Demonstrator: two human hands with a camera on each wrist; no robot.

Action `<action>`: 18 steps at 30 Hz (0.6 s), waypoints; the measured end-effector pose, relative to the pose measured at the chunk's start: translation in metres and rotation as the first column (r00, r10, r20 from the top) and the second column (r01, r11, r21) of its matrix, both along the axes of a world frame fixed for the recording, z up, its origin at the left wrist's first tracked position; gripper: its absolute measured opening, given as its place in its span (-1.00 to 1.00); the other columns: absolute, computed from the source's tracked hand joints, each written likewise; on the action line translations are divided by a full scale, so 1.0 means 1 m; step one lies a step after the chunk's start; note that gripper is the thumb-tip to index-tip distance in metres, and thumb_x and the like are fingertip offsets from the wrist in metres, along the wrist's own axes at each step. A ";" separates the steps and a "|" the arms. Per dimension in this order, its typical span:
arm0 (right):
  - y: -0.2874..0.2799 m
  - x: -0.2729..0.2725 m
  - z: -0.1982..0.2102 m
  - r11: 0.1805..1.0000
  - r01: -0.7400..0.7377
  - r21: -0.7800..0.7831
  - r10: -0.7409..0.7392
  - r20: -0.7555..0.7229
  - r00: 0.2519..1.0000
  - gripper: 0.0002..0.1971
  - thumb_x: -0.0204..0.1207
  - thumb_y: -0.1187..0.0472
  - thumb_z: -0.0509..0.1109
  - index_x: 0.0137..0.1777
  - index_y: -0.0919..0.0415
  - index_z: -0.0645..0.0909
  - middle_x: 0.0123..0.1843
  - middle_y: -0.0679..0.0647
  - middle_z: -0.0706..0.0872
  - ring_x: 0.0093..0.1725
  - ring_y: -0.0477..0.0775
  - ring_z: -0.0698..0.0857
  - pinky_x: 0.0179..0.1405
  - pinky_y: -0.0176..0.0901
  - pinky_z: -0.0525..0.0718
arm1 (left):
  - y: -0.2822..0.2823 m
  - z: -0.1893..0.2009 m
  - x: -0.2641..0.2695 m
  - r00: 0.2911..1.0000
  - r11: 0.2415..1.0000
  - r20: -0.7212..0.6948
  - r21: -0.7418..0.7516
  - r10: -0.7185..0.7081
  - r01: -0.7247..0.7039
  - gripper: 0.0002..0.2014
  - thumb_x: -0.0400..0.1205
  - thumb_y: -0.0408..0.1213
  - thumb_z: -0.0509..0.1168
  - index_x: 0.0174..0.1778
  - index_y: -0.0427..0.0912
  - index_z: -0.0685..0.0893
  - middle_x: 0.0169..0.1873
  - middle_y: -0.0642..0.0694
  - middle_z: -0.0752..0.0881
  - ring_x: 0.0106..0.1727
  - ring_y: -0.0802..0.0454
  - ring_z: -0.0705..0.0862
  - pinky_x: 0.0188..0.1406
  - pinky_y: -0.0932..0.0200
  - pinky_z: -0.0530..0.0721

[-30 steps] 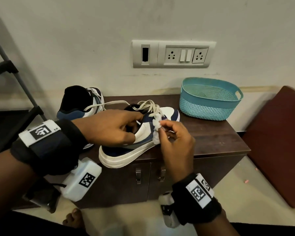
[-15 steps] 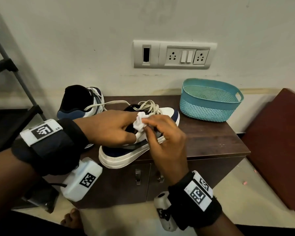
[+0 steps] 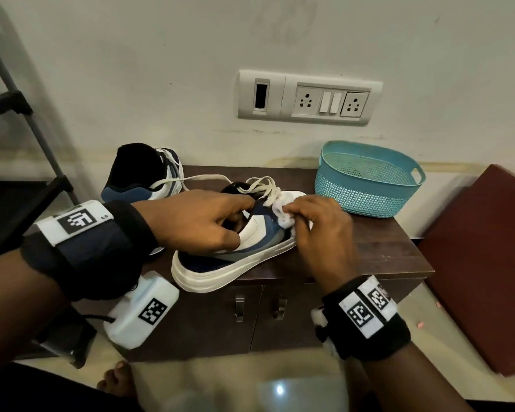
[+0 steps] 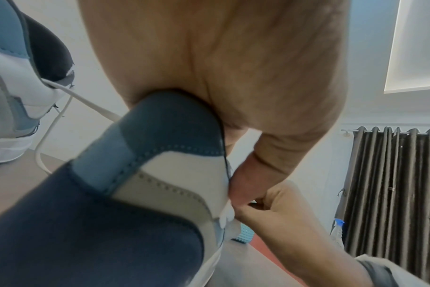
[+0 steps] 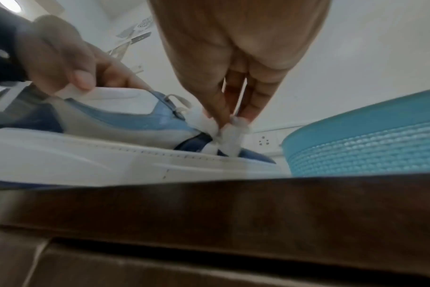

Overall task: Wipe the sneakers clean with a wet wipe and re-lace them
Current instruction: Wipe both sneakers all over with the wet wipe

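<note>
Sneaker (image 3: 235,257) lies tilted at the front edge of the tabletop (image 3: 378,257), heel past that edge and toe pointing toward the back right corner, its white laces (image 3: 262,188) loose over the tongue. The left hand (image 3: 197,221) holds it at the collar, fingers curled into the opening and thumb against the outer side. The right hand (image 3: 321,230) pinches a crumpled wipe (image 3: 283,212) between thumb and fingertips (image 5: 246,114), pressing it to the blue side panel just above the white sole. A second sneaker (image 3: 143,176) stands at the back left corner, heel up, one lace trailing toward the first. A teal basket (image 3: 366,185) sits at the back right corner, near the toe but apart from it.
</note>
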State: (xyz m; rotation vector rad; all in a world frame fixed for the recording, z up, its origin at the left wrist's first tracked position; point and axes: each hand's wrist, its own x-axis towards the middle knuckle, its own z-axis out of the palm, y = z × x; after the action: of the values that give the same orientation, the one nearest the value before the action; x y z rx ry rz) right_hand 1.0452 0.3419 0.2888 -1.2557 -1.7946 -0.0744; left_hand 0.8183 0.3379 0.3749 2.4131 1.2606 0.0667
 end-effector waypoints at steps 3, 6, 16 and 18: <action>0.004 0.004 0.000 0.996 0.075 -0.044 -0.077 -0.027 0.997 -0.73 0.46 0.52 0.46 -0.04 0.17 0.86 -0.04 0.03 0.85 -0.04 0.03 0.78 0.13 -0.27 0.66 | -0.001 0.000 0.002 1.000 1.000 -0.018 0.013 0.005 -0.004 -0.79 0.50 -0.09 0.30 -0.20 0.29 0.37 -0.39 0.19 0.56 -0.35 0.23 0.53 -0.33 0.20 0.39; -0.017 -0.020 0.005 0.994 -0.092 -0.049 0.078 -0.236 0.969 -0.72 0.49 0.54 0.46 -0.03 0.17 0.86 -0.03 -0.06 0.86 0.00 -0.23 0.79 0.09 -0.36 0.71 | -0.002 0.003 0.003 0.999 1.000 -0.037 0.004 0.014 -0.014 -0.84 0.38 0.01 0.20 -0.19 0.21 0.35 -0.37 0.10 0.54 -0.36 0.17 0.52 -0.32 0.16 0.41; -0.002 -0.014 0.007 0.991 0.001 -0.135 -0.027 -0.187 0.982 -0.73 0.51 0.49 0.44 -0.01 0.16 0.88 -0.04 -0.04 0.87 -0.05 -0.21 0.78 0.08 -0.23 0.75 | -0.003 0.005 0.003 0.999 1.000 -0.034 -0.024 0.007 -0.008 -0.78 0.38 0.00 0.17 -0.07 0.24 0.38 -0.39 0.24 0.59 -0.34 0.23 0.55 -0.32 0.20 0.40; -0.014 -0.025 0.006 0.986 -0.094 -0.137 0.047 -0.316 0.947 -0.74 0.52 0.49 0.45 0.00 0.16 0.88 -0.03 -0.11 0.87 -0.01 -0.27 0.80 0.04 -0.42 0.71 | -0.002 0.006 0.003 0.999 0.999 -0.035 -0.030 0.019 -0.020 -0.80 0.38 0.02 0.18 -0.11 0.24 0.37 -0.38 0.16 0.58 -0.34 0.19 0.54 -0.31 0.18 0.41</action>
State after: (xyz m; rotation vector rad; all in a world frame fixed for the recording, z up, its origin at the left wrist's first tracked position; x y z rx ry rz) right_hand 1.0205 0.3275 0.2952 -1.2291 -1.5885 0.2916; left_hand 0.8212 0.3358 0.3804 2.3867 1.2912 0.0109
